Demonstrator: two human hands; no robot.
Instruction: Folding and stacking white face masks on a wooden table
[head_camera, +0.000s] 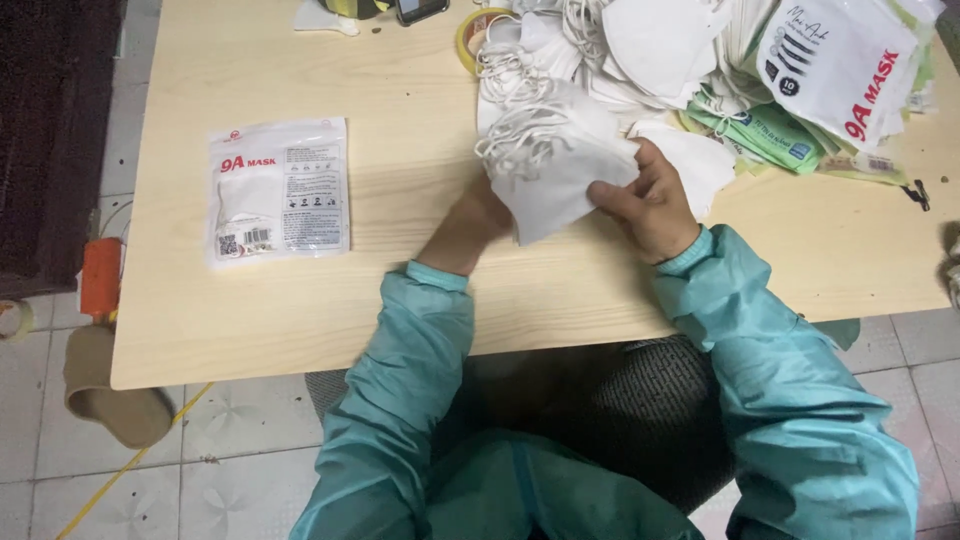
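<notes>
From the head camera, both hands meet over the pale wooden surface (300, 320), working on a small stack of white masks (560, 175). The right hand (650, 205) has its grip closed on the stack's right edge, thumb on top and fingers curled over. The left hand (480, 215) is mostly hidden behind the stack; its grip seems to hold the lower left side, though the fingers cannot be seen. The stack sits tilted, just above the surface, with its ear loops (515, 140) bunched at the upper left.

Behind it a loose heap of white masks (640, 50) spreads toward the far edge, touching a pile of printed packets (840, 70) at the right. One sealed packet (278, 188) lies flat, well apart to the left. A roll of yellow tape (468, 35) is near the heap.
</notes>
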